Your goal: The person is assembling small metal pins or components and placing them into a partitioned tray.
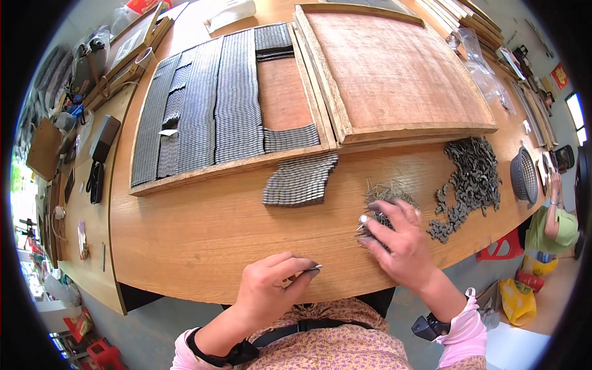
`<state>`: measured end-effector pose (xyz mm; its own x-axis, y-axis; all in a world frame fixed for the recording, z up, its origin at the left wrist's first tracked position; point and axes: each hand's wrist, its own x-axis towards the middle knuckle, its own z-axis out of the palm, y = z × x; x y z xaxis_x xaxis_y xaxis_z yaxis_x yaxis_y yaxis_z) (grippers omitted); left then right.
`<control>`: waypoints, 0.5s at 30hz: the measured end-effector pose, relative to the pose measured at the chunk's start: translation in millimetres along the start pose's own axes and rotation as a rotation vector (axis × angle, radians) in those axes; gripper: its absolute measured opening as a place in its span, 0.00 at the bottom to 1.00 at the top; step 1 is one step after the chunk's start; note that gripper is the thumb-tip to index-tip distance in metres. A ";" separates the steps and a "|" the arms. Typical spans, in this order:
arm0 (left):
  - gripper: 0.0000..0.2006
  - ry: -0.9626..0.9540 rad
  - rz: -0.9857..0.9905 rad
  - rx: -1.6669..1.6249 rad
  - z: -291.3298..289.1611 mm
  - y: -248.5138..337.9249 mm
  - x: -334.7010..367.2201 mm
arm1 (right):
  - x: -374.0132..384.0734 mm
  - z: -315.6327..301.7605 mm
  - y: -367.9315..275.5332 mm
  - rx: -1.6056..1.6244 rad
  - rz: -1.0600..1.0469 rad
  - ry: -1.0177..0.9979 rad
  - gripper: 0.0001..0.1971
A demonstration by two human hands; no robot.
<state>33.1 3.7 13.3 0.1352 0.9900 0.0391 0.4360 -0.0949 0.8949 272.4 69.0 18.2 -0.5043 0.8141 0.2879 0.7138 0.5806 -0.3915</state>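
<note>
A heap of thin metal pins (385, 196) is lying loose on the wooden surface (203, 234); a small dark grey piece (308, 271) is sitting pinched near its edge.

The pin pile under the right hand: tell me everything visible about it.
The pin pile is a loose, tangled heap of thin grey metal-looking pins, some sticking out like bristles. It lies on the wooden table near the front edge, between a grey linked mat piece and a heap of dark links. The right hand rests on its near side, fingers spread into it.

Wooden table (203, 228) with trays (394, 80), pins (385, 192)
</note>
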 end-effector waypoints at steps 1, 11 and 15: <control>0.06 0.001 -0.001 -0.002 -0.9 -1.5 -0.3 | -1.1 3.4 -3.0 -0.037 -0.021 -0.049 0.14; 0.07 0.046 -0.011 0.132 -6.2 -9.8 -6.0 | -7.9 11.2 -15.6 0.045 -0.174 -0.130 0.18; 0.08 0.068 0.029 0.163 -4.5 -11.7 -4.4 | -23.4 14.5 -24.8 0.111 -0.332 -0.274 0.22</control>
<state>23.4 0.9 4.6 0.0914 0.9909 0.0987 0.5723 -0.1334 0.8091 259.4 35.6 8.5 -0.8183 0.5467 0.1771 0.4426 0.7962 -0.4125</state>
